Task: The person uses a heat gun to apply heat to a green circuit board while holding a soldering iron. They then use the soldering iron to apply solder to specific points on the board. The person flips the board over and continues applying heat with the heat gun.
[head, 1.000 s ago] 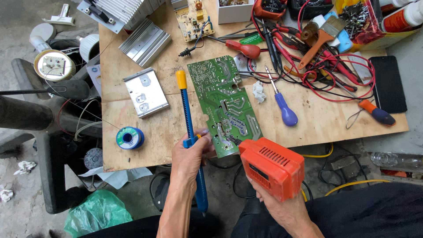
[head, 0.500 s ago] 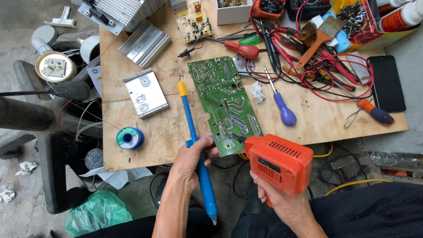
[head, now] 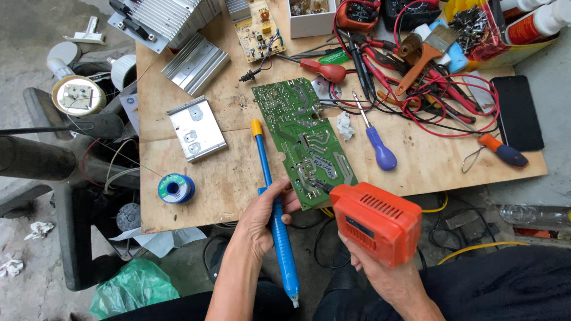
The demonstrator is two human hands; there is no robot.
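Observation:
My left hand [head: 262, 217] grips a long blue desoldering pump [head: 275, 214] with a yellow cap, lying along the near edge of the wooden table [head: 226, 178]. My right hand [head: 375, 270] holds an orange soldering gun [head: 375, 221], its dark tip touching the near end of a green circuit board [head: 303, 139]. The board lies solder side up, slanting across the table between both hands. A blue spool of solder wire [head: 175, 188] sits to the left of my left hand.
A purple-handled screwdriver [head: 376, 142] lies right of the board. Red cables, brushes and screwdrivers [head: 428, 77] crowd the far right, beside a black phone [head: 517, 113]. Metal heat sinks [head: 196, 64] and a plate [head: 196, 128] lie at left. A chair [head: 53, 160] stands beyond the table's left edge.
The pump has slid back toward me in my left hand. The orange soldering gun has moved right and slightly down, its tip staying near the board's near end.

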